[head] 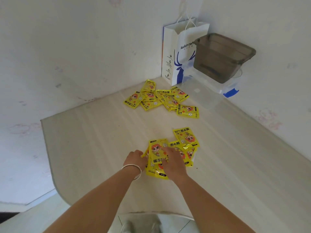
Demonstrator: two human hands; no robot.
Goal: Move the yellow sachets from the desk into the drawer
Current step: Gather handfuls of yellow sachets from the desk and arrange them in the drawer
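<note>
Yellow sachets with a cartoon figure lie in two heaps on the pale wooden desk (pixel 94 148). The near heap (pixel 183 145) sits in the middle of the desk. My left hand (pixel 135 159), with a white bangle on the wrist, grips the heap's left edge. My right hand (pixel 174 163) lies on top of it, fingers curled over a sachet. The far heap (pixel 161 99) is spread out near the back corner, untouched. No drawer is visible.
A white and blue paper bag (pixel 175 56) stands in the back corner. Beside it a smoky grey plastic tub (pixel 222 58) rests on a clear lidded box with a blue clasp (pixel 210 95). Walls close the desk on the left and right.
</note>
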